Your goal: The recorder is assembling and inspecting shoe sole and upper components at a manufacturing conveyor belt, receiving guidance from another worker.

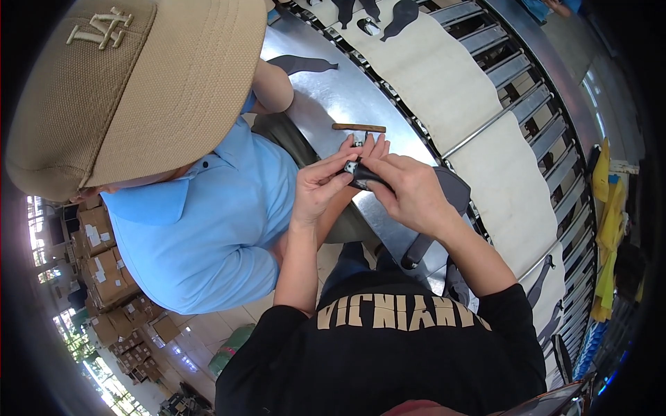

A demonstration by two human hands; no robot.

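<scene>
My left hand [320, 186] and my right hand [408, 188] meet over the edge of a shiny metal table [326, 97]. Together they pinch a small dark piece of material with a white patch [357, 173]. The fingers of both hands curl around it, so most of the piece is hidden. A co-worker in a tan cap [139, 90] and light blue shirt [208, 215] leans in close on my left, an arm resting on the table.
A thin brown stick [359, 127] lies on the metal table just beyond my hands. A conveyor with white sheets [444, 83] carrying dark cut pieces [402, 14] curves past on the right. Stacked cardboard boxes [104, 270] stand at the lower left. Yellow cloth [607, 208] hangs at far right.
</scene>
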